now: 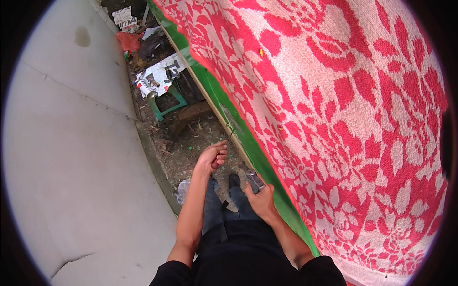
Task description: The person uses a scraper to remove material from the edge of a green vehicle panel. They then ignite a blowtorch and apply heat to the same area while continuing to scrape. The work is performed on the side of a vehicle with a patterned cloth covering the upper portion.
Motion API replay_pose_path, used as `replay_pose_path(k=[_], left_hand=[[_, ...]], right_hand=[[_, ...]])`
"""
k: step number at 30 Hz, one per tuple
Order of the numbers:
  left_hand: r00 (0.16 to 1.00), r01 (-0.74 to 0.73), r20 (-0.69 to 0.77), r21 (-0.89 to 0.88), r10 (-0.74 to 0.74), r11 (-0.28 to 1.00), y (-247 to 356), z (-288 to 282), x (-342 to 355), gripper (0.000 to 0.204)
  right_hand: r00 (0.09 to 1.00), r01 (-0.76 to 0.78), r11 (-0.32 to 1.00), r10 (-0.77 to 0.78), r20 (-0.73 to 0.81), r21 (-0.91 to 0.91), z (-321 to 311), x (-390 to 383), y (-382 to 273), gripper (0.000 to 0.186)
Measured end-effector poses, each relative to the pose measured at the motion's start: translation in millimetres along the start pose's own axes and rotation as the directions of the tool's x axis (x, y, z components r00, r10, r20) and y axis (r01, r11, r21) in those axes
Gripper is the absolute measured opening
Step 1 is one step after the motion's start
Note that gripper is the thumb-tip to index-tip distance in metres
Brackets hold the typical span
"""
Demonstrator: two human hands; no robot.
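Note:
My left hand [213, 156] is closed on what looks like a red-handled tool [215, 164], largely hidden by the fingers, with a thin dark shaft reaching toward the pale wooden strip [212, 107]. My right hand [261, 198] grips a grey metal hammer-like tool [250, 174] just below and right of the left hand, beside the strip. The strip runs diagonally along a green sheet [214, 90], whose right side lies under a red-and-white floral cloth [362, 133].
A grey wall [76, 152] curves along the left. Farther up lie a green plastic stool [164, 107], printed white boards [152, 78], a red bag [129, 42] and scattered debris. A white plastic bag [182, 190] sits near my feet on the dirt ground.

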State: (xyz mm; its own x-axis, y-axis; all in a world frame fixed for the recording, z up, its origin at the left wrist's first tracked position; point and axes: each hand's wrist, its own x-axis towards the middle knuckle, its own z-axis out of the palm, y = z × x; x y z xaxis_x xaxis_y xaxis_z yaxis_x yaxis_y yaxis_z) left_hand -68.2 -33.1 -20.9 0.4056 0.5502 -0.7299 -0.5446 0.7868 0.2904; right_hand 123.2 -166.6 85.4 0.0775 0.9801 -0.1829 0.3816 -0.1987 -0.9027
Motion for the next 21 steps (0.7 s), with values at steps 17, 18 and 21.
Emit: replay_pose_path(k=[17, 18, 21], left_hand=[[0.993, -0.09, -0.082, -0.03, 0.087, 0.996, 17, -21, -6, 0.054], [0.996, -0.064, -0.056, -0.017, 0.063, 0.998, 11, -13, -6, 0.054], [1.0, -0.001, 0.007, 0.032, 0.0, 0.999, -10, 2, -5, 0.057]], right_hand=[[0.998, 0.068, 0.997, -0.067, -0.015, 0.034, 5, 3, 12, 0.022], [0.998, 0.066, 0.998, -0.066, -0.008, 0.019, 3, 5, 13, 0.022], [0.998, 0.056, 0.998, -0.056, -0.023, 0.019, 1, 4, 10, 0.022]])
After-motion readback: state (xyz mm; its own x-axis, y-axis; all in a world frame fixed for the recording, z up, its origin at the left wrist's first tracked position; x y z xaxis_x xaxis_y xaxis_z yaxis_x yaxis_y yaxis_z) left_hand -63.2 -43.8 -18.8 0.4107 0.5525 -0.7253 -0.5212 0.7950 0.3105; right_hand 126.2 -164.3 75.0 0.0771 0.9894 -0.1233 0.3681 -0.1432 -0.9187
